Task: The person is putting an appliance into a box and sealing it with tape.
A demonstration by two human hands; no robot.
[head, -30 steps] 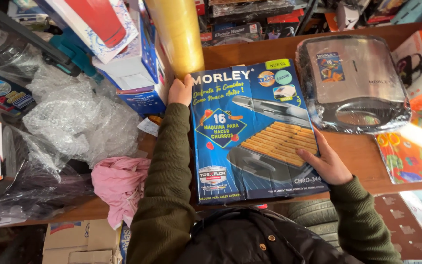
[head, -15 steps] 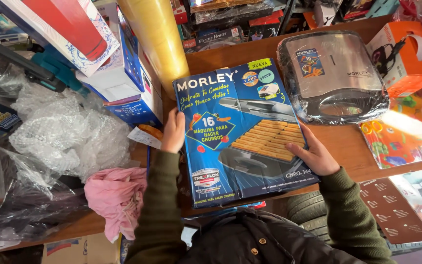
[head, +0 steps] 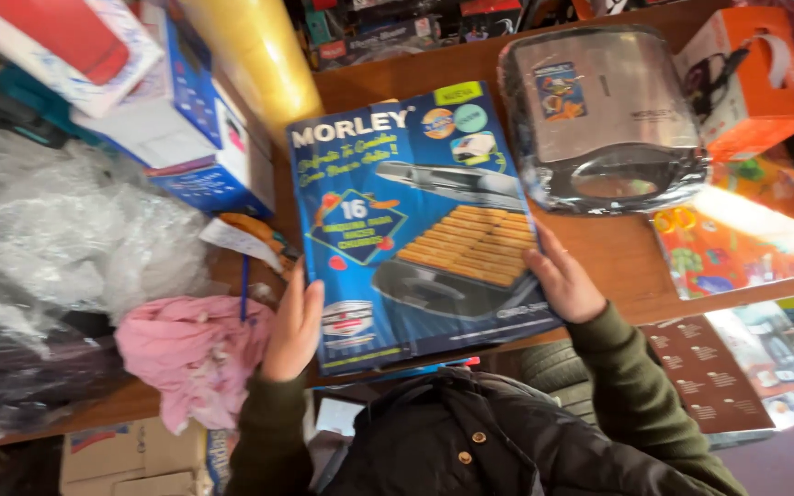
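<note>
We see a big blue box (head: pixel 415 220) with a picture of a churro maker on it. It lies flat on the brown wooden worktop (head: pixel 618 253), and its near end sticks out over the edge, close to the person's dark jacket (head: pixel 480 441).

The left hand (head: pixel 294 326) is pressed flat against the left side of the box, near the bottom corner. Its fingers (head: pixel 310 298) are stretched out and close together, not curled around anything. The right hand (head: pixel 562 285) holds the right edge of the box. Its fingers (head: pixel 544 262) lie spread on the top of the box and its thumb is out of sight, so we cannot tell how tightly it grips. Both arms wear dark green sleeves.

Just past the far right corner of the box sits a silver machine wrapped in clear plastic (head: pixel 613 115). An orange box (head: pixel 751 78) is beside that. Near the left hand lies a pink cloth (head: pixel 190 354), and behind it a heap of bubble wrap (head: pixel 75 239). A fat yellow roll (head: pixel 250 60) stands at the far left corner of the blue box, next to a stack of white and blue boxes (head: pixel 190 138).
</note>
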